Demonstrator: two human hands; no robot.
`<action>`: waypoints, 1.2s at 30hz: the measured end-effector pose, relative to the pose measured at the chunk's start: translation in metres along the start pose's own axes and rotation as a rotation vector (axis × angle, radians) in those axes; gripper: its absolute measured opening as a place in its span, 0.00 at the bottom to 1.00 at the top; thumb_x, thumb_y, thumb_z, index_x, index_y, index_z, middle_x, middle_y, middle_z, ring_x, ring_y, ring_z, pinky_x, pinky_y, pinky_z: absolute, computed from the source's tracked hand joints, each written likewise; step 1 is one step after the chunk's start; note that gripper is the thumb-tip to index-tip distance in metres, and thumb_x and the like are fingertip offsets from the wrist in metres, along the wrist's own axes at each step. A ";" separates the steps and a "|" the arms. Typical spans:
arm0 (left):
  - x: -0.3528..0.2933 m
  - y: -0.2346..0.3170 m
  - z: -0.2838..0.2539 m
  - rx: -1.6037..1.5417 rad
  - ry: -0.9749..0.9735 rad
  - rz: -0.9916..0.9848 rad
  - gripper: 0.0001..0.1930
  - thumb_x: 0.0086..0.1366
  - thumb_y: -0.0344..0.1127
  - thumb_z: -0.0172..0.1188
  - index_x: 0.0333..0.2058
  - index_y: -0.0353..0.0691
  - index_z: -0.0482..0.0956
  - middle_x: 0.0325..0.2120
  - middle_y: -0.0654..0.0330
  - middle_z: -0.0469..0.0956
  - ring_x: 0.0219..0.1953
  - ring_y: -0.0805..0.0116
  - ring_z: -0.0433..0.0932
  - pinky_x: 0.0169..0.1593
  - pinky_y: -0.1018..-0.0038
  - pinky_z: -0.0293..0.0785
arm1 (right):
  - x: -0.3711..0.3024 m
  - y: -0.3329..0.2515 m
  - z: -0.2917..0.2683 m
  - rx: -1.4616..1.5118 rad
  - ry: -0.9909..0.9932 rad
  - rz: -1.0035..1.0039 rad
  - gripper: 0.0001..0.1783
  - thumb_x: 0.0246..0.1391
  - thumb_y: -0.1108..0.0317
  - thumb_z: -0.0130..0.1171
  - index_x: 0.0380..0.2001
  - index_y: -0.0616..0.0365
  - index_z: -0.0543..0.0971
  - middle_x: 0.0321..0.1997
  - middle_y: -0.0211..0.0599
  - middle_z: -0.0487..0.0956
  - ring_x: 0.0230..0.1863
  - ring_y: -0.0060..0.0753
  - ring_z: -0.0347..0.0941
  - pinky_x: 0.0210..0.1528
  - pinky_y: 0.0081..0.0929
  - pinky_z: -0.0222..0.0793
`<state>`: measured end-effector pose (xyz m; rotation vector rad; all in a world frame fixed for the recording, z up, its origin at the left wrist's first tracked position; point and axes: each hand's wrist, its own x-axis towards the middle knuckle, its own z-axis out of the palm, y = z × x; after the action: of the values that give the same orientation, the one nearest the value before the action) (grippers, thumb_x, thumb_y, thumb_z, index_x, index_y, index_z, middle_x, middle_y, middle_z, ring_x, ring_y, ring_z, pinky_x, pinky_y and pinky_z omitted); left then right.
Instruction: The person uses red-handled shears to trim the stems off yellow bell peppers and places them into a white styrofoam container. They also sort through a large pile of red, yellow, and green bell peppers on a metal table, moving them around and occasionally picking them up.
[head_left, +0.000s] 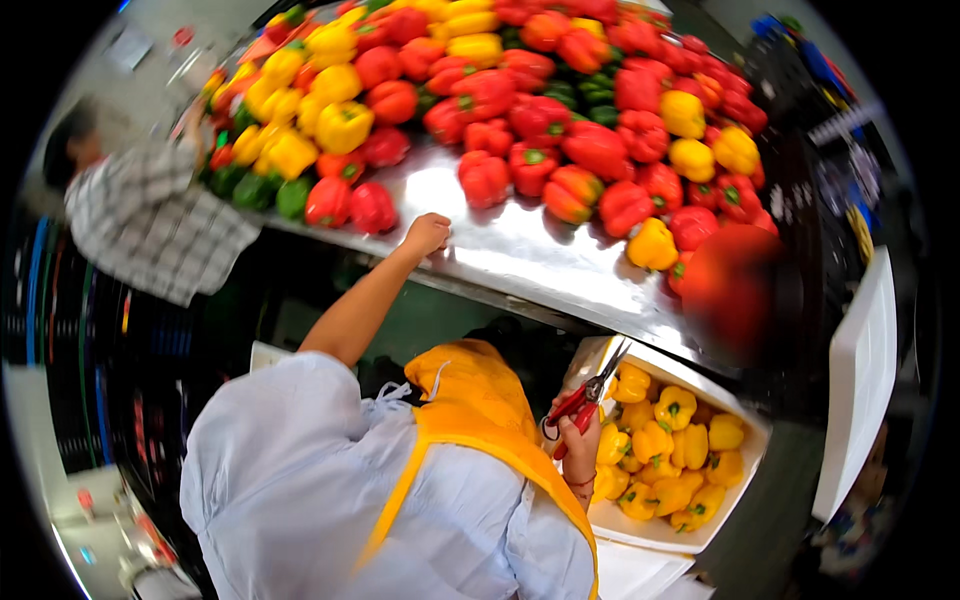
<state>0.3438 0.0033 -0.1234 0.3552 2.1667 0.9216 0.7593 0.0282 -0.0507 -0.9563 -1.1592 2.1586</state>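
Currently, pale marks are blurring on a dark crate (801,215) — the right hand (579,440) is clamping its fingers round red-handled, pointed snips (571,404) beside a white box (755,446) of glossy yellow peppers (653,442); the left hand (428,234) is curling its fingers together at the shiny metal table's (530,250) edge.

"What did you count on the near side?"
"One left hand (428,233) and one right hand (580,440), so two."
"Tools?"
"One pair of shears (593,388)."
"And at near right?"
"One white box (755,450), holding at least twelve yellow peppers (652,441)."
"Farther off?"
"One metal table (430,185) with dozens of mixed peppers (540,120), too overlapped for an exact count."
"Anyone else?"
"One co-worker (160,220), far left."
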 end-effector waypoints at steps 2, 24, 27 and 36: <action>-0.012 0.026 0.023 -0.062 -0.089 0.329 0.13 0.57 0.37 0.52 0.39 0.37 0.73 0.31 0.61 0.76 0.33 0.74 0.74 0.34 0.78 0.67 | -0.009 0.008 -0.012 0.102 0.064 -0.023 0.30 0.42 0.77 0.48 0.53 0.65 0.59 0.42 0.35 0.67 0.43 0.26 0.66 0.49 0.21 0.61; -0.163 0.192 0.331 0.278 -1.342 1.007 0.18 0.53 0.37 0.57 0.42 0.35 0.71 0.35 0.55 0.74 0.34 0.65 0.74 0.39 0.74 0.70 | -0.110 0.022 -0.072 0.933 0.528 -0.316 0.23 0.53 0.57 0.46 0.48 0.61 0.65 0.44 0.43 0.71 0.48 0.39 0.68 0.48 0.38 0.65; -0.187 0.111 0.394 0.663 -1.334 1.289 0.30 0.49 0.41 0.59 0.51 0.37 0.63 0.48 0.45 0.65 0.48 0.52 0.68 0.50 0.65 0.65 | -0.145 -0.036 -0.164 0.576 0.630 -0.430 0.17 0.52 0.58 0.48 0.35 0.62 0.71 0.37 0.41 0.74 0.40 0.35 0.70 0.42 0.31 0.65; -0.174 0.085 0.455 1.227 -0.710 1.913 0.38 0.53 0.32 0.54 0.60 0.59 0.45 0.59 0.50 0.48 0.59 0.53 0.55 0.57 0.62 0.56 | -0.174 -0.013 -0.116 0.433 0.560 -0.527 0.31 0.46 0.54 0.52 0.51 0.59 0.61 0.44 0.39 0.69 0.44 0.35 0.67 0.45 0.34 0.62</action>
<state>0.7910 0.2050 -0.1832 2.9430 0.8579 -0.0991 0.9586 -0.0291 -0.0246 -0.8543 -0.5527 1.4882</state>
